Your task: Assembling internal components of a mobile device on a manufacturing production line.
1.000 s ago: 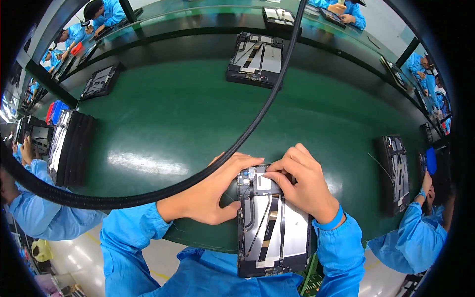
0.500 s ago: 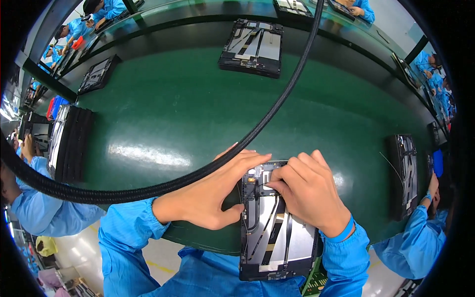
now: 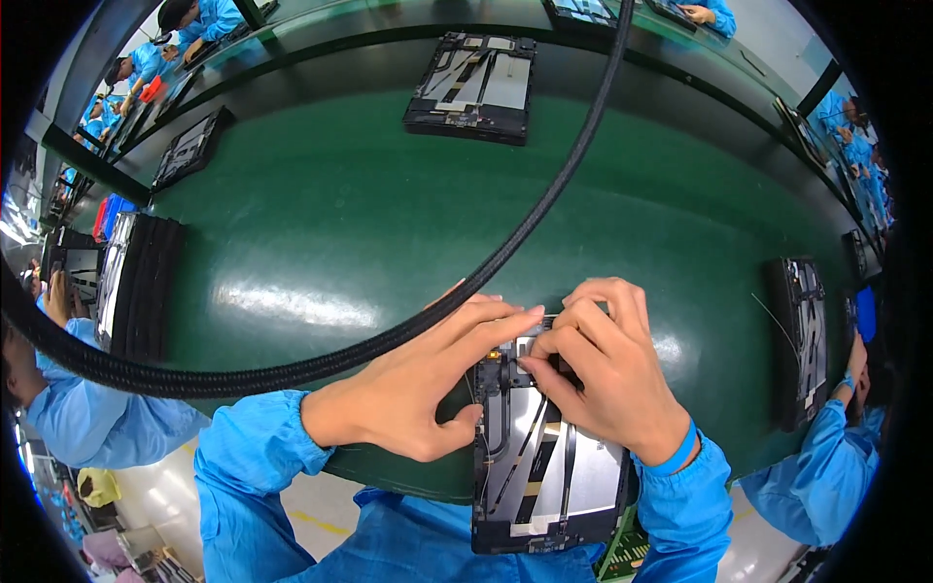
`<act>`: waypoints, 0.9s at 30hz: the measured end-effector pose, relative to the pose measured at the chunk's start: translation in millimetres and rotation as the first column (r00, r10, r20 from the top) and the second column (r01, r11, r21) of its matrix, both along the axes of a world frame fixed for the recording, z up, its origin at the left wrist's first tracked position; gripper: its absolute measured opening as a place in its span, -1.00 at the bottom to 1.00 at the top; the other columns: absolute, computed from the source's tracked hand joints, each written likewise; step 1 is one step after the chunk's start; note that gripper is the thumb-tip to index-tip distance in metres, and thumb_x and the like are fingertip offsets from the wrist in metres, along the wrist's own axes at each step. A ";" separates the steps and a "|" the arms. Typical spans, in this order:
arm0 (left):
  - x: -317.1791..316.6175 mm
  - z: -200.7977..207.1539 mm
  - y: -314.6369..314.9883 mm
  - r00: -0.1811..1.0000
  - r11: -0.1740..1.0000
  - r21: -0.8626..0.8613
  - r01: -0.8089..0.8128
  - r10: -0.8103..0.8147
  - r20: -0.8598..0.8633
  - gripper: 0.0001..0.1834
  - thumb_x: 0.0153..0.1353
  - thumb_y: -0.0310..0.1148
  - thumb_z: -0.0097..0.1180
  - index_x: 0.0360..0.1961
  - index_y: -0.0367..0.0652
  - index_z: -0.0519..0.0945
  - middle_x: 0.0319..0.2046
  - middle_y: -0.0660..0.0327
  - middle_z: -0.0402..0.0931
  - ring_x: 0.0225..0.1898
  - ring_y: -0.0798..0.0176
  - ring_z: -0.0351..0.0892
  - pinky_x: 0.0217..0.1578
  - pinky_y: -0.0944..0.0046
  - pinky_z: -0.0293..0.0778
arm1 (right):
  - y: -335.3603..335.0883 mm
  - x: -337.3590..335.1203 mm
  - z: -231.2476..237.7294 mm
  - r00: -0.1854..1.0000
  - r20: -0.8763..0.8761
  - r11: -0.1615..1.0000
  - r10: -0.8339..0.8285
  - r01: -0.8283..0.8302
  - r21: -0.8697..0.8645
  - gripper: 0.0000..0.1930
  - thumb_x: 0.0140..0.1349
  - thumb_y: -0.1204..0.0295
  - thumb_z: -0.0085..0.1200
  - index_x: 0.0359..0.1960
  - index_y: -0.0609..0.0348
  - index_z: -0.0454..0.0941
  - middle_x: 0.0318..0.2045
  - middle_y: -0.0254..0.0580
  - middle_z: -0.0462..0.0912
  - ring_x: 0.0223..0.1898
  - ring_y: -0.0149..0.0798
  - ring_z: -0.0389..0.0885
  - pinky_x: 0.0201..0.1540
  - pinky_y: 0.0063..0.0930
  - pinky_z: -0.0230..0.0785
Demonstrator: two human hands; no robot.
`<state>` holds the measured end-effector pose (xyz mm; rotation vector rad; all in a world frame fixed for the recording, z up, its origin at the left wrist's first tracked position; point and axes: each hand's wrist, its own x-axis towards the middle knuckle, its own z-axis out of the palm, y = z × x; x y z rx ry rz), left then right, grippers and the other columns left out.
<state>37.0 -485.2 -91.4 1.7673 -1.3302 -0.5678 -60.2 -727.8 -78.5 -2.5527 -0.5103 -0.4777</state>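
**Both hands on top edge of open tablet chassis**

Open tablet chassis (image 3: 549, 466) lies flat at the near edge of the green belt (image 3: 389, 223), its lower end overhanging toward the person's body. Metal shields and flat cables face up.

Right hand (image 3: 607, 374) sits over the chassis top edge, fingers curled and pinched on a small part there; the part itself is too small to identify. Left hand (image 3: 418, 394) comes in from the left, fingers stretched out flat, tips touching the chassis top-left corner and meeting the right fingers. Thumb rests against the chassis left side. It grips nothing.

Black braided cable (image 3: 505, 243) arcs across the view above both hands.

1 more open chassis (image 3: 471, 87) lies across the belt, well apart. Another chassis (image 3: 802, 340) lies at the right by a co-worker's blue sleeve (image 3: 807, 476). Stack of dark trays (image 3: 136, 282) stands at the left.
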 end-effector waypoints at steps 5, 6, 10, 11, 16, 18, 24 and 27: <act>-6.5 -1.2 -10.1 1.000 0.999 0.020 -0.030 0.031 -0.004 0.17 -0.05 -0.46 0.22 0.73 -0.15 0.19 0.49 -0.13 0.29 0.58 -0.29 0.25 0.65 -0.58 -0.25 | -6.8 -3.2 -1.6 0.998 -0.070 0.994 0.003 0.005 0.108 -0.80 0.03 0.49 0.50 -0.38 0.09 0.67 -0.25 -0.27 0.53 0.04 -0.02 0.56 0.18 -0.02 0.40; -6.3 -2.1 -9.4 1.000 0.999 0.020 -0.029 0.030 -0.005 0.17 -0.05 -0.46 0.22 0.73 -0.15 0.19 0.49 -0.13 0.29 0.58 -0.29 0.25 0.65 -0.58 -0.25 | -8.5 -2.9 -2.9 0.991 -0.133 0.984 0.014 0.010 0.176 -0.81 0.00 0.48 0.50 -0.42 0.08 0.68 -0.27 -0.28 0.53 0.05 -0.02 0.56 0.19 -0.05 0.39; -5.5 -5.4 -7.7 0.999 0.999 -0.012 -0.034 0.034 -0.018 0.16 -0.03 -0.49 0.20 0.73 -0.17 0.18 0.46 -0.13 0.32 0.57 -0.31 0.25 0.65 -0.56 -0.24 | -17.5 -1.8 3.5 0.939 -0.332 0.955 0.091 0.012 0.295 -0.85 -0.08 0.47 0.49 -0.51 0.07 0.72 -0.31 -0.30 0.54 0.07 -0.02 0.55 0.20 -0.12 0.35; -5.7 -5.1 -7.0 0.999 0.999 -0.028 -0.040 0.039 -0.022 0.14 -0.02 -0.51 0.19 0.73 -0.19 0.18 0.44 -0.14 0.35 0.56 -0.32 0.27 0.66 -0.55 -0.23 | -18.8 -1.8 4.7 0.939 -0.332 0.956 0.092 0.010 0.293 -0.85 -0.08 0.47 0.49 -0.51 0.07 0.72 -0.31 -0.30 0.54 0.07 -0.02 0.55 0.20 -0.12 0.35; -13.8 -15.5 -3.8 0.979 0.971 -0.146 -0.192 0.200 0.041 0.02 -0.02 -0.49 0.23 0.60 -0.27 0.33 0.36 -0.14 0.44 0.41 -0.30 0.41 0.59 -0.51 0.03 | -22.5 -1.1 9.1 0.920 -0.342 0.953 0.192 -0.091 0.288 -0.86 -0.11 0.44 0.52 -0.51 0.02 0.77 -0.31 -0.33 0.54 0.10 -0.03 0.54 0.19 -0.13 0.36; -17.8 -16.9 0.0 0.951 0.938 -0.205 -0.280 0.300 0.072 -0.07 -0.02 -0.48 0.25 0.52 -0.29 0.45 0.30 -0.13 0.52 0.31 -0.28 0.52 0.54 -0.50 0.19 | -23.0 -2.1 8.2 0.921 -0.342 0.954 0.186 -0.085 0.289 -0.86 -0.11 0.42 0.54 -0.51 0.01 0.78 -0.31 -0.34 0.54 0.10 -0.04 0.54 0.18 -0.12 0.36; -19.3 -20.2 22.7 0.875 0.921 -0.390 -0.014 0.200 0.441 -0.53 -0.08 -0.51 0.29 -0.05 -0.18 0.82 -0.17 0.15 0.77 -0.11 0.02 0.72 0.00 0.00 0.70 | -18.0 -3.3 0.9 0.938 -0.319 0.947 0.137 -0.030 0.320 -0.86 -0.06 0.39 0.55 -0.51 -0.03 0.78 -0.30 -0.39 0.55 0.10 -0.07 0.53 0.12 -0.11 0.37; -16.2 -12.7 25.3 0.814 0.932 -0.354 0.073 0.150 0.561 -0.65 0.00 -0.45 0.28 -0.13 -0.17 0.85 -0.19 0.20 0.80 -0.14 0.12 0.76 0.05 0.06 0.74 | -13.9 -3.4 -2.0 0.943 -0.308 0.949 0.126 -0.025 0.313 -0.86 -0.05 0.38 0.55 -0.50 -0.04 0.77 -0.29 -0.40 0.55 0.09 -0.08 0.52 0.10 -0.12 0.38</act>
